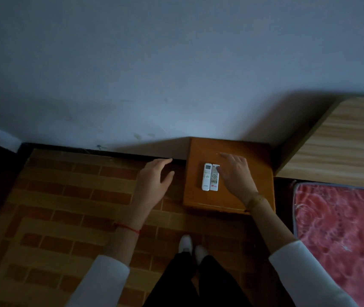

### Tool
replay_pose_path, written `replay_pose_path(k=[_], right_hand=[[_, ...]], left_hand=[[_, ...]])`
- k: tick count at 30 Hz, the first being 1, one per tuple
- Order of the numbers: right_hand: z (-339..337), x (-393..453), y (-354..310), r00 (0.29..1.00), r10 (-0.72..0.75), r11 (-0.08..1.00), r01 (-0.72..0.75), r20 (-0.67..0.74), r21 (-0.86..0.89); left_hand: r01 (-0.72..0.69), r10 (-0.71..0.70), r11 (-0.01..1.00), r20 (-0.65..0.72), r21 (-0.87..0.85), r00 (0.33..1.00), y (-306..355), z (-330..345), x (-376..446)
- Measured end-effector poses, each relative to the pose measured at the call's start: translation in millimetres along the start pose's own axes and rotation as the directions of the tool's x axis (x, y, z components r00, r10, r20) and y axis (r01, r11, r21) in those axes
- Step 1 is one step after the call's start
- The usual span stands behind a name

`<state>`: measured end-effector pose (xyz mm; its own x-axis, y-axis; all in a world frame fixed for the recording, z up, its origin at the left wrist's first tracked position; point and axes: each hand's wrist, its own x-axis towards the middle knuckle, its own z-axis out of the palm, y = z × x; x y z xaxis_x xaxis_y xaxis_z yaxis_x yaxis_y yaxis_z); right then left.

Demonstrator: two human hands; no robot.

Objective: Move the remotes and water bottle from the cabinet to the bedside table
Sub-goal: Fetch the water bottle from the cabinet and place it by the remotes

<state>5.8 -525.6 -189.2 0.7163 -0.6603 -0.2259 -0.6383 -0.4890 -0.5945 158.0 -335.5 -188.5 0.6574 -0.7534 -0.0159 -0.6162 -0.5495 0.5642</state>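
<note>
Looking down, you are seeing two white remotes (211,177) lying side by side, touching, on the orange bedside table (256,160). Your right hand (236,173) is hovering open just beside them, fingers spread, maybe brushing the nearer remote; the dim light is making that hard to tell. Your left hand (154,180) is hanging open over the brick-pattern floor (65,196), holding nothing.
</note>
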Motion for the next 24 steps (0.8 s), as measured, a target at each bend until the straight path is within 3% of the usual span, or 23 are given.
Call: replay_pose_path(k=[4,8,14,19,24], right_hand=[[-19.0,-29.8,-28.4,0.993,-0.121,0.993,0.121,-0.001,-0.001],[-20.7,-55.2,-50.3,0.969,-0.245,0.969,0.245,0.03,-0.016],[-2.5,-82.1,-90.7,0.882,-0.448,0.892,0.453,0.143,0.0],[25.3,-104.2,-143.2,0.729,-0.621,0.769,0.637,0.29,0.046],[67.9,-129.0,-207.3,0.501,-0.742,0.604,0.788,0.445,0.121]], left_hand=[[0.033,-0.034,0.999,-0.062,-0.019,0.997,20.0,-34.9,-43.0],[0.155,-0.158,0.987,-0.135,-0.032,0.978,29.6,-57.2,-90.5],[0.31,-0.324,0.946,-0.249,-0.093,0.913,26.7,-83.4,-162.9],[0.466,-0.487,0.872,-0.386,-0.152,0.784,7.3,-100.8,-233.2],[0.604,-0.658,0.743,-0.48,-0.287,0.581,-9.1,-112.5,-307.1]])
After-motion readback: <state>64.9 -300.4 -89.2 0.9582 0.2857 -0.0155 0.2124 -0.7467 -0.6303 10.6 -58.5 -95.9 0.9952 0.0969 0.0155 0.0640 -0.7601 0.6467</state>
